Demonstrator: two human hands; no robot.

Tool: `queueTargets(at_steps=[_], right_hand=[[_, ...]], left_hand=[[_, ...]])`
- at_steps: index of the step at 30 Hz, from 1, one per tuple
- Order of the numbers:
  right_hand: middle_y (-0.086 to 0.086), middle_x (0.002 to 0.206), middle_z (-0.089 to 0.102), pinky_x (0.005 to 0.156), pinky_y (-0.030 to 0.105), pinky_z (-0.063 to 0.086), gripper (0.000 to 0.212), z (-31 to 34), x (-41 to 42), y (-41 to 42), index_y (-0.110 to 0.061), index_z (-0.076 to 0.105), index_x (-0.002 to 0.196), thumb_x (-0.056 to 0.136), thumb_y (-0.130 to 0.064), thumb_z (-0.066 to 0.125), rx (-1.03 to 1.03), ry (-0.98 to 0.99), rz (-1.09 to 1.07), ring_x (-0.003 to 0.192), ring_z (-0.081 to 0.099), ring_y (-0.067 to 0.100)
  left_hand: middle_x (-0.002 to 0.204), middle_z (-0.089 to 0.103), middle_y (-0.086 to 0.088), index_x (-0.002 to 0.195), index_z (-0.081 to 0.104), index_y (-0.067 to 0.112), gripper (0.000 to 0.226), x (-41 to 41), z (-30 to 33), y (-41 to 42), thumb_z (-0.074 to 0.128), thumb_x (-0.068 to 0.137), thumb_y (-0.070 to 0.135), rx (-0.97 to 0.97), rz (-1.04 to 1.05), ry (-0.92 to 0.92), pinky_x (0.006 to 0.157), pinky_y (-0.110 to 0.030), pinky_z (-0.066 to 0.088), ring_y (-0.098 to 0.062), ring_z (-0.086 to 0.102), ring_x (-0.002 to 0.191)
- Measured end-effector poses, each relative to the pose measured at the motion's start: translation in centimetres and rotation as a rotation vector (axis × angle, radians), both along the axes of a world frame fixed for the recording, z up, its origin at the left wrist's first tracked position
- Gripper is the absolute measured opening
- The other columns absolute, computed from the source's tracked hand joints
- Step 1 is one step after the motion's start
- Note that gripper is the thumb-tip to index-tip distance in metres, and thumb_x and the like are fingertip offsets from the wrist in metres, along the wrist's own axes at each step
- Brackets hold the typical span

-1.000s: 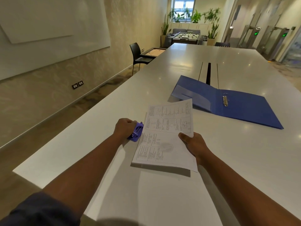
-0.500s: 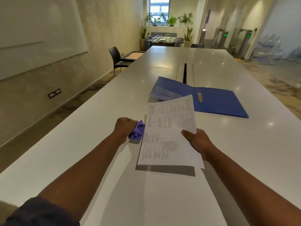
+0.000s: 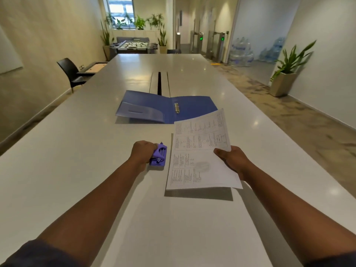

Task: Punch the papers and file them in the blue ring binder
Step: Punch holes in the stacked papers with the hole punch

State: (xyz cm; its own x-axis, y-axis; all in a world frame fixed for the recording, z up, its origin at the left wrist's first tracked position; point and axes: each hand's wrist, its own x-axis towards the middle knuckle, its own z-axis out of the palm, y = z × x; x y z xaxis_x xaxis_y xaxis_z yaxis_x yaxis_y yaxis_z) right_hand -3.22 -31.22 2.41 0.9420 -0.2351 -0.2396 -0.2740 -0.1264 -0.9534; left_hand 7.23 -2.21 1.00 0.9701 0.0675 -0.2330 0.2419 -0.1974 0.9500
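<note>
Left hand point(image 3: 143, 153) fingers curled over the purple hole punch point(image 3: 158, 155), gripping it from its left side and pinning it flat on the counter point(image 3: 81, 151). Probably bracing it so it won't skate on the glossy top when the sheets go in.

Right hand point(image 3: 232, 160) pinches the papers point(image 3: 200, 153) at their right edge, thumb on top, remaining fingers hidden underneath. The stack rides just clear of the counter, near edge casting a shadow below it, far end lifted higher. The papers sit just right of the punch, left edge beside it but not in the slot; a narrow gap shows between them. Holding the opposite edge makes sense: it leaves the punch-side edge free to feed in.

Papers: white printed sheets, small text columns and line diagrams, fold crease across the middle, faint round smudge near the lower half. More than one sheet, since the edges are slightly offset. Can't see any holes along the left edge, so I'd judge punching not done yet.

Blue ring binder point(image 3: 167, 108) lies open, beyond the punch and apart from it, metal ring mechanism point(image 3: 176, 108) at the spine, clear pocket on the left cover. Nothing filed on the rings. The papers' far corner overlaps the binder's near right edge in this view.
</note>
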Motion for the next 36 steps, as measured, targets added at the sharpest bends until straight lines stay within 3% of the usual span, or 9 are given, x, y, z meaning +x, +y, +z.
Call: queueTargets(at_steps=[3, 8, 12, 15, 19, 22, 26, 30, 36], right_hand=[[0.007, 0.115, 0.072, 0.065, 0.034, 0.062, 0.03, -0.8, -0.5, -1.8, -0.015, 0.061, 0.129, 0.1, -0.023, 0.063, 0.01, 0.021, -0.028, 0.093, 0.074, 0.031], [0.008, 0.118, 0.073, 0.081, 0.047, 0.063, 0.033, -2.5, -0.5, -2.9, -0.017, 0.063, 0.128, 0.097, -0.026, 0.066, 0.017, 0.05, -0.037, 0.095, 0.075, 0.033], [0.006, 0.119, 0.072, 0.07, 0.036, 0.062, 0.031, -2.2, -0.4, -3.0, -0.018, 0.062, 0.128, 0.099, -0.026, 0.064, -0.01, 0.044, 0.016, 0.095, 0.074, 0.029], [0.007, 0.12, 0.072, 0.075, 0.038, 0.062, 0.031, -2.4, -0.3, -3.0, -0.016, 0.062, 0.129, 0.099, -0.026, 0.064, -0.015, 0.033, 0.044, 0.097, 0.074, 0.029], [0.007, 0.123, 0.07, 0.07, 0.029, 0.06, 0.036, -2.4, 0.0, -2.8, -0.011, 0.061, 0.134, 0.1, -0.023, 0.062, -0.024, 0.022, 0.082, 0.098, 0.072, 0.025], [0.007, 0.122, 0.069, 0.067, 0.025, 0.06, 0.036, -2.4, 0.4, -2.8, -0.01, 0.06, 0.134, 0.1, -0.021, 0.062, -0.024, 0.023, 0.094, 0.097, 0.072, 0.023], [0.008, 0.124, 0.07, 0.074, 0.033, 0.062, 0.035, -2.8, 1.2, -3.2, -0.013, 0.061, 0.132, 0.099, -0.024, 0.063, -0.023, 0.021, 0.099, 0.098, 0.072, 0.028], [0.009, 0.123, 0.071, 0.087, 0.047, 0.061, 0.037, -3.2, 2.0, -3.7, -0.014, 0.062, 0.133, 0.098, -0.026, 0.065, -0.008, 0.028, 0.081, 0.101, 0.073, 0.033], [0.01, 0.125, 0.07, 0.078, 0.039, 0.062, 0.039, -3.2, 2.8, -3.4, -0.011, 0.059, 0.136, 0.099, -0.024, 0.064, -0.005, 0.039, 0.126, 0.102, 0.072, 0.032]], left_hand=[[0.084, 0.068, -0.018, 0.087, 0.065, 0.002, 0.011, -0.4, -0.4, -1.7, 0.066, 0.092, 0.011, 0.019, -0.023, 0.036, 0.058, -0.032, 0.053, -0.026, 0.062, 0.067], [0.071, 0.062, -0.015, 0.078, 0.061, 0.002, 0.014, -1.5, -0.7, -3.1, 0.064, 0.092, 0.004, -0.032, -0.056, 0.109, 0.036, -0.018, 0.042, -0.022, 0.055, 0.052], [0.071, 0.062, -0.017, 0.08, 0.062, 0.001, 0.012, -1.5, -1.1, -3.2, 0.062, 0.092, 0.004, -0.022, -0.071, 0.107, 0.04, -0.022, 0.044, -0.017, 0.054, 0.043], [0.074, 0.064, -0.017, 0.087, 0.064, -0.002, 0.009, -1.5, -1.1, -3.2, 0.063, 0.091, 0.006, -0.02, -0.076, 0.099, 0.047, -0.027, 0.047, -0.02, 0.059, 0.049], [0.065, 0.059, -0.014, 0.083, 0.06, -0.002, 0.012, -1.9, -1.0, -3.2, 0.06, 0.093, 0.005, -0.027, -0.067, 0.071, 0.036, -0.019, 0.042, -0.009, 0.052, 0.032], [0.067, 0.059, -0.015, 0.086, 0.06, -0.002, 0.011, -2.3, -1.1, -3.2, 0.059, 0.094, 0.005, -0.057, -0.058, 0.046, 0.036, -0.018, 0.043, -0.007, 0.052, 0.032], [0.072, 0.063, -0.016, 0.096, 0.063, -0.005, 0.013, -2.5, -1.4, -3.1, 0.06, 0.095, 0.007, -0.077, -0.065, 0.036, 0.04, -0.02, 0.047, -0.01, 0.058, 0.037], [0.07, 0.062, -0.016, 0.093, 0.061, -0.003, 0.011, -2.6, -1.4, -3.0, 0.059, 0.096, 0.007, -0.078, -0.076, 0.021, 0.04, -0.019, 0.046, -0.008, 0.057, 0.036], [0.068, 0.06, -0.015, 0.089, 0.059, -0.001, 0.011, -2.4, -1.3, -2.9, 0.059, 0.096, 0.008, -0.049, -0.091, 0.03, 0.039, -0.019, 0.045, -0.008, 0.053, 0.034]])
